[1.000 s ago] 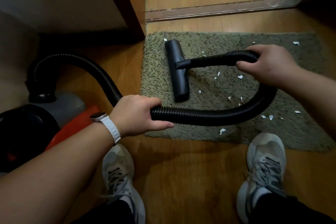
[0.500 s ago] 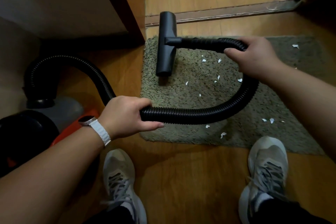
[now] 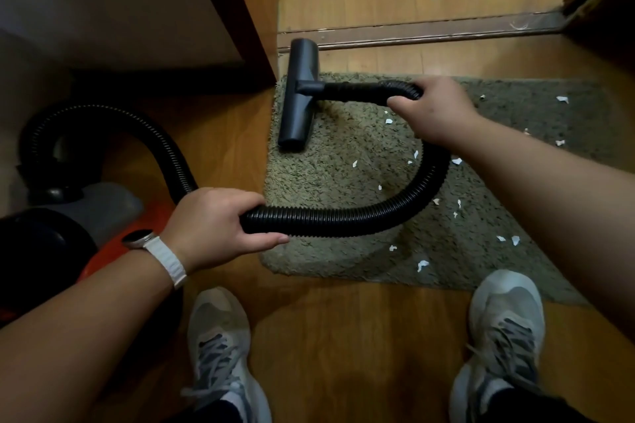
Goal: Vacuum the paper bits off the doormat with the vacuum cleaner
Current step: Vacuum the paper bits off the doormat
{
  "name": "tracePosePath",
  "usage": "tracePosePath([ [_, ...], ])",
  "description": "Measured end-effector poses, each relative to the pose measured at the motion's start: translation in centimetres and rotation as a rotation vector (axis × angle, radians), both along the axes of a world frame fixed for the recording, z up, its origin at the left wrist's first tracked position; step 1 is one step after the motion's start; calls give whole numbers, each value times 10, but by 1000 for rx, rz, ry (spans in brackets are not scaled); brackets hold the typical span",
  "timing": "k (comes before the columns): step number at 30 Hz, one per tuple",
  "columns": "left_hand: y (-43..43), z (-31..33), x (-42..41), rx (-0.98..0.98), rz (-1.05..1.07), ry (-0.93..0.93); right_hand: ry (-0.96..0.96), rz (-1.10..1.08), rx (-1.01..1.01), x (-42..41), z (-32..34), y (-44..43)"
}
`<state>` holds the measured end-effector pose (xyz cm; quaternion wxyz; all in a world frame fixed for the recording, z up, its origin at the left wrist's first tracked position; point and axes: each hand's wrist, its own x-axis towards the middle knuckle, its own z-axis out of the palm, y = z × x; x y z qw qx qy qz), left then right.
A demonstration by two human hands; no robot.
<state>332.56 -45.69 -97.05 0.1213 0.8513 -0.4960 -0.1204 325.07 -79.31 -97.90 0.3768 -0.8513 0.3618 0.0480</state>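
Observation:
A shaggy olive doormat (image 3: 343, 178) lies on the wooden floor, strewn with several white paper bits (image 3: 422, 264), mostly toward its right and near edges. The black floor nozzle (image 3: 298, 96) rests across the mat's far left corner, its far end sticking out over the bare floor. My right hand (image 3: 431, 110) grips the black ribbed hose (image 3: 343, 216) just behind the nozzle's neck. My left hand (image 3: 213, 225) grips the same hose lower down, where it loops back over the mat's near left part. The vacuum body (image 3: 103, 213), grey, orange and black, sits at the left.
A dark wooden door frame (image 3: 254, 27) stands just left of the nozzle. A door threshold strip (image 3: 429, 33) crosses the floor behind the mat, with a few paper bits beyond it. My two grey sneakers (image 3: 220, 347) stand on the floor at the mat's near edge.
The nozzle slid away from me along the mat's left side, from mid-mat to the far left corner, and my right hand moved with it. The left hand kept its hold.

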Motion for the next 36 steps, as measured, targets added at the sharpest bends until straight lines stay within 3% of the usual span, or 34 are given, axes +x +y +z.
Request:
tracePosePath([
  [18,-37,7,-13,-9,18,52,12,-195,37,-69,6,-47],
  [27,-29,2,-10,8,-24,20,-62,-84,24,-35,8,-31],
  [36,-19,-5,-10,51,3,55,36,6,-105,-6,4,-19],
])
